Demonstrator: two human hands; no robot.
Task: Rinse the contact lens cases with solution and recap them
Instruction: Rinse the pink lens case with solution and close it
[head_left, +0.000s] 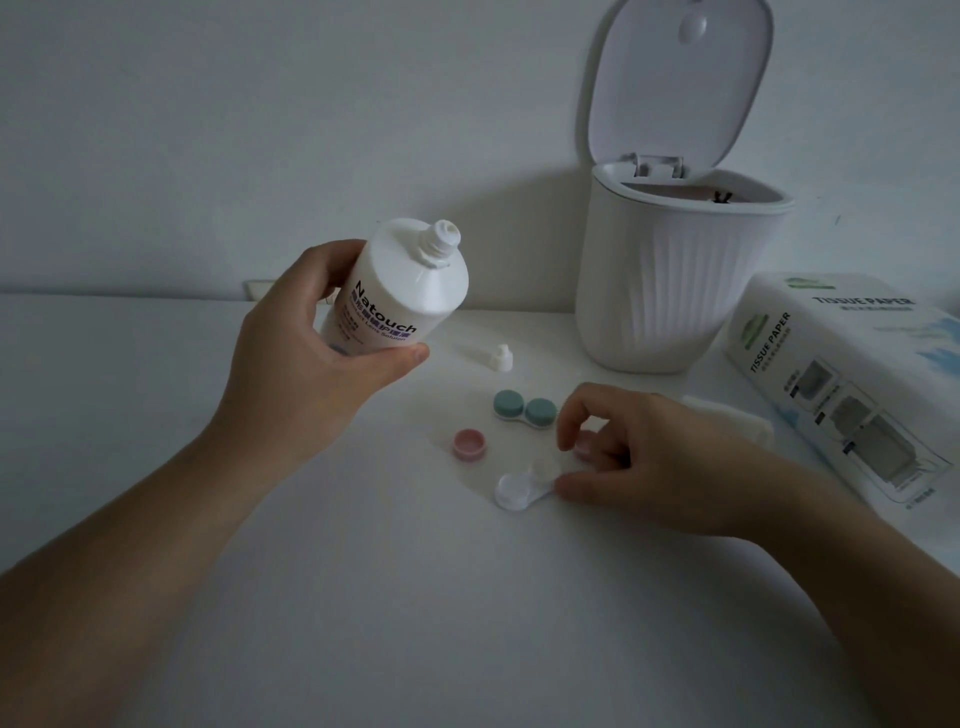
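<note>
Hands over 2 lens cases on a white table (363, 597).
Left hand (306, 364) has its grip wrapped round the uncapped solution bottle (400, 291), tilted above the table. Right hand (639, 457) pinches one end of the clear case (519, 488), fingers curled over a pink cap (586, 446). Another pink cap (469, 443) lies just left; the teal-capped case (524, 410) and bottle cap (502, 358) sit behind, near the open-lidded bin (675, 280) and tissue pack (852, 379).

The solution bottle (400, 291) is white plastic, smooth and a bit glossy. The open lens case (519, 488) is clear plastic, shiny; green caps (523, 408) look matt. Bin (670, 280) is ribbed matt plastic. Tissue pack (852, 374) has prob. glossy film wrap. Table (415, 597) is smooth, matt.
</note>
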